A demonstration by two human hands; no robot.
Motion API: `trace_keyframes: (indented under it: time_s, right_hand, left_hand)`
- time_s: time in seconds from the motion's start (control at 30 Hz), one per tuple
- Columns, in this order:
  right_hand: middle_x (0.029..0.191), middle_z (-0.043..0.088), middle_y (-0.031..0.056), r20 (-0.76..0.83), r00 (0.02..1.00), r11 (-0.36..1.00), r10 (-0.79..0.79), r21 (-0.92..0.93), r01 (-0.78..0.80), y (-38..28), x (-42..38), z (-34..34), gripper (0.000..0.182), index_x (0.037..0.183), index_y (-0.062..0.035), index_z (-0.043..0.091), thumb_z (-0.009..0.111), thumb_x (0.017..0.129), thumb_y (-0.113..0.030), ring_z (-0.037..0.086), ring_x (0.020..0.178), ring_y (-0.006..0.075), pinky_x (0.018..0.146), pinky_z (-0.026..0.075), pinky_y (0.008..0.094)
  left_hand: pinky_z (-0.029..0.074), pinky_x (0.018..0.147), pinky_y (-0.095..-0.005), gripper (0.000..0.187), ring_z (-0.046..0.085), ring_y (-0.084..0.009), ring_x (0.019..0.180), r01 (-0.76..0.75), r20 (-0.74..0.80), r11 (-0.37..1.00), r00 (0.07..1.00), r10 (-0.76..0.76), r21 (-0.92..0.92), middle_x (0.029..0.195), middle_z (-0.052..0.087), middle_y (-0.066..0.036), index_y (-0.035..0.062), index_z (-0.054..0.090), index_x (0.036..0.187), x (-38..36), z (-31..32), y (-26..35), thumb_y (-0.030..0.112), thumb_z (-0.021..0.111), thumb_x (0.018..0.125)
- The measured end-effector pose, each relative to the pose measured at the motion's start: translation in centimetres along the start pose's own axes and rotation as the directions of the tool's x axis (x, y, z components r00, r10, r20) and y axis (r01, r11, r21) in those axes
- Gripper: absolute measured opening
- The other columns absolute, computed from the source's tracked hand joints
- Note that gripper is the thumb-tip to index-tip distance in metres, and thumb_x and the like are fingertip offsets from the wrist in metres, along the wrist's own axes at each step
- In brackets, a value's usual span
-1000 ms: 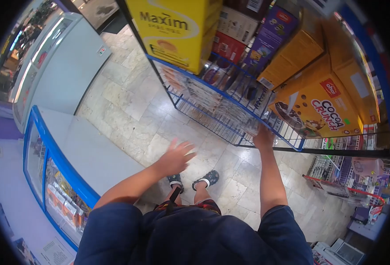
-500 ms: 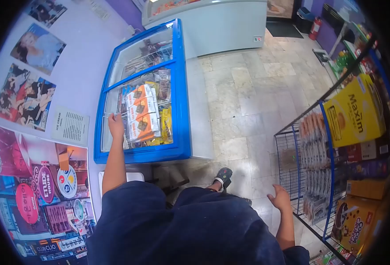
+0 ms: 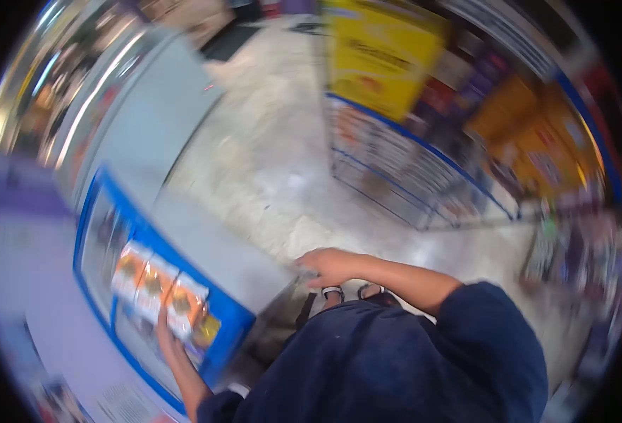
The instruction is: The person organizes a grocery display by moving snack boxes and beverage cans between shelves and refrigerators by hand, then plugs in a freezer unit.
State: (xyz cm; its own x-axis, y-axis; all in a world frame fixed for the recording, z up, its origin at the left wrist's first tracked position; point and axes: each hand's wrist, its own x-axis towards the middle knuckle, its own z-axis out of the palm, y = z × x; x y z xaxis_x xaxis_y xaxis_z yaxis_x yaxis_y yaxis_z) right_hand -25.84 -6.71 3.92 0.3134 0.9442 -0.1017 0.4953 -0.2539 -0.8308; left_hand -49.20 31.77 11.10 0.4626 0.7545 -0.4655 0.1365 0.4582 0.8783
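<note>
My left hand (image 3: pixel 169 338) reaches over the chest freezer with the blue frame (image 3: pixel 226 337). Its fingertips meet the lower edge of several orange-and-white wrapped packs (image 3: pixel 157 285). Blur hides whether those fingers grip the packs or only touch them. The packs lie side by side over the glass area of the freezer; a yellow packet (image 3: pixel 207 330) shows beside them. Across the front of my body, my right hand (image 3: pixel 330 266) hangs near the freezer's front corner. Its fingers are apart, and nothing shows in them.
A wire rack (image 3: pixel 423 187) with blue rails stands ahead to the right, holding several packets, a yellow Maxim box (image 3: pixel 385 56) and brown cartons (image 3: pixel 536 162). Another chest freezer (image 3: pixel 149 92) is beyond on the left. Pale floor tiles (image 3: pixel 254 162) run between them.
The view has swung right, and the freezer now appears lower left. My left hand has come to the packs' edge. My right hand has moved from the rack side across my front.
</note>
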Motion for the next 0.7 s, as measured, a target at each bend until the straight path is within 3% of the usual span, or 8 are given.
trace_keyframes:
  time_s: [0.07,0.13,0.23,0.4,0.47,0.5,0.57,0.7]
  right_hand:
    - [0.121,0.053,0.0154,0.178,0.969,0.867,0.17,0.44,-0.232,-2.3,0.1,-1.4,0.07,0.131,-0.0046,0.039,0.066,0.078,-0.041,0.051,0.111,0.0278,0.091,0.042,0.0354]
    - [0.125,0.05,0.015,0.201,0.968,0.706,0.149,0.664,-0.247,-2.9,-0.2,-1.5,0.085,0.138,-0.0055,0.027,0.069,0.076,-0.044,0.051,0.112,0.0241,0.092,0.041,0.0326]
    - [0.126,0.049,0.0172,0.148,0.979,0.536,0.144,0.819,-0.203,-4.3,-0.7,1.5,0.101,0.141,-0.0004,0.015,0.07,0.072,-0.05,0.048,0.117,0.027,0.097,0.037,0.0328]
    - [0.137,0.034,0.02,0.108,0.971,0.45,0.214,0.871,-0.197,-2.1,-3.6,0.8,0.105,0.143,-0.0045,0.002,0.074,0.073,-0.038,0.04,0.124,0.0266,0.102,0.033,0.0364]
    - [0.139,0.032,0.018,-0.125,0.927,0.347,0.353,0.938,-0.006,-2.2,-4.9,1.5,0.107,0.142,-0.0051,-0.001,0.076,0.073,-0.03,0.038,0.125,0.0283,0.103,0.031,0.0376]
    - [0.139,0.032,0.018,-0.132,0.926,0.349,0.353,0.937,0.001,-1.6,-5.4,1.8,0.107,0.142,-0.0051,-0.001,0.076,0.073,-0.03,0.038,0.125,0.0283,0.103,0.031,0.0376]
    - [0.132,0.038,0.0207,-0.426,0.645,0.202,0.634,0.896,0.395,-0.4,-6.2,2.7,0.113,0.14,-0.005,-0.008,0.078,0.07,-0.027,0.044,0.119,0.0284,0.098,0.039,0.0386]
    - [0.128,0.04,0.0163,-0.511,0.227,0.131,0.829,0.573,0.809,1.4,-12.5,3.8,0.101,0.14,-0.0097,-0.002,0.073,0.072,-0.011,0.045,0.116,0.0269,0.093,0.045,0.0394]
  left_hand:
    - [0.047,0.088,-0.0403,0.057,0.053,-0.0269,0.109,-0.142,0.022,0.983,0.99,0.14,0.116,0.125,0.049,-0.017,0.0021,0.033,0.134,-0.2,3.5,0.7,0.009,0.059,0.083]
    - [0.044,0.091,-0.0376,0.06,0.051,-0.0254,0.11,-0.231,0.187,0.955,0.962,0.197,0.186,0.126,0.047,-0.016,0.0021,0.032,0.135,-0.9,8.9,1.3,0.006,0.059,0.082]
    - [0.043,0.089,-0.0339,0.061,0.053,-0.0218,0.102,-0.24,0.203,0.875,0.965,0.167,0.421,0.122,0.049,-0.015,0.0003,0.032,0.134,-2.0,12.0,2.2,0.003,0.06,0.079]
    - [0.046,0.083,-0.0327,0.047,0.057,-0.0187,0.093,-0.395,0.462,0.864,0.857,0.226,0.311,0.108,0.055,-0.012,-0.0025,0.043,0.121,-4.6,20.4,0.0,0.012,0.062,0.081]
    - [0.047,0.083,-0.0334,0.037,0.058,-0.0184,0.091,-0.06,0.58,0.962,0.807,-0.111,0.267,0.103,0.057,-0.01,0.0001,0.049,0.112,-4.1,21.9,-3.0,0.017,0.062,0.082]
    - [0.047,0.084,-0.0355,0.029,0.058,-0.0187,0.089,0.018,0.636,0.979,0.758,-0.145,0.201,0.098,0.059,-0.008,0.0026,0.053,0.104,-5.9,24.7,-5.2,0.021,0.06,0.083]
    - [0.044,0.09,-0.0378,0.033,0.057,-0.0194,0.097,0.142,0.697,0.967,0.672,-0.25,0.21,0.102,0.058,-0.009,0.0027,0.05,0.11,-7.1,27.7,-11.1,0.021,0.058,0.084]
    - [0.039,0.097,-0.0397,0.05,0.052,-0.0228,0.108,0.318,0.751,0.867,0.439,-0.494,0.384,0.117,0.05,-0.013,-0.0005,0.034,0.126,-13.5,32.7,-19.6,0.015,0.058,0.085]
